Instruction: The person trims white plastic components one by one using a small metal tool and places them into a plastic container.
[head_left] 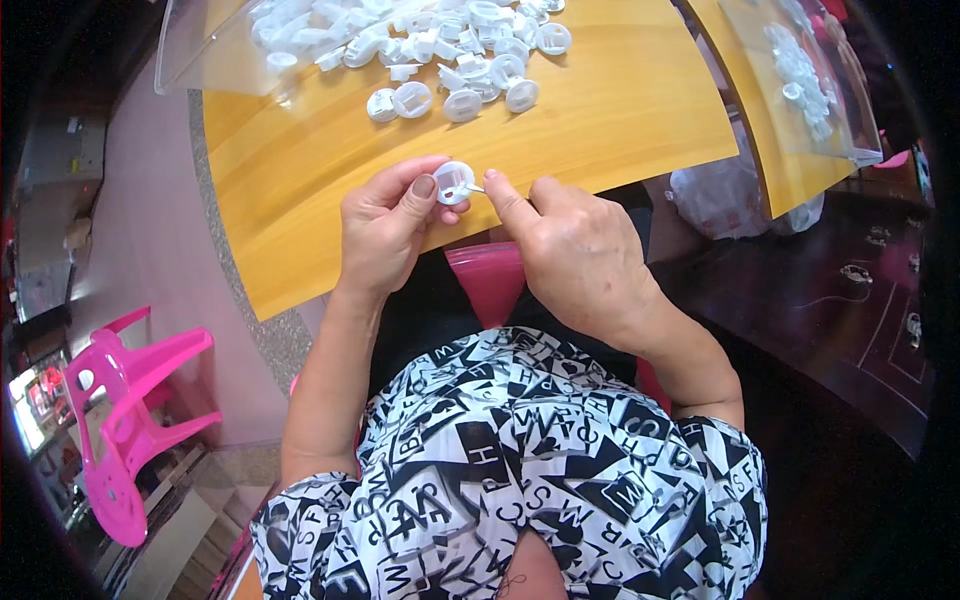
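Note:
Between the thumb and fingers of my left hand (388, 218) is a round white plastic piece (452, 180) with a rectangular opening, held over the table's near edge. My right hand (575, 240) grips a thin metal tool (474, 188), its index finger stretched along it. The tool's tip meets the right side of the white piece; its handle is hidden in my hand, so its kind is unclear. Beyond my hands lie several loose round white pieces (462, 105) of similar look, in front of a larger heap (400, 30).
The yellow wooden table (300, 190) bears a clear plastic bin (215, 45) at its far left. On the right, another table holds a clear bin with white parts (800, 80). A plastic bag (715, 200) sits below. A pink stool (135, 410) lies tipped at left.

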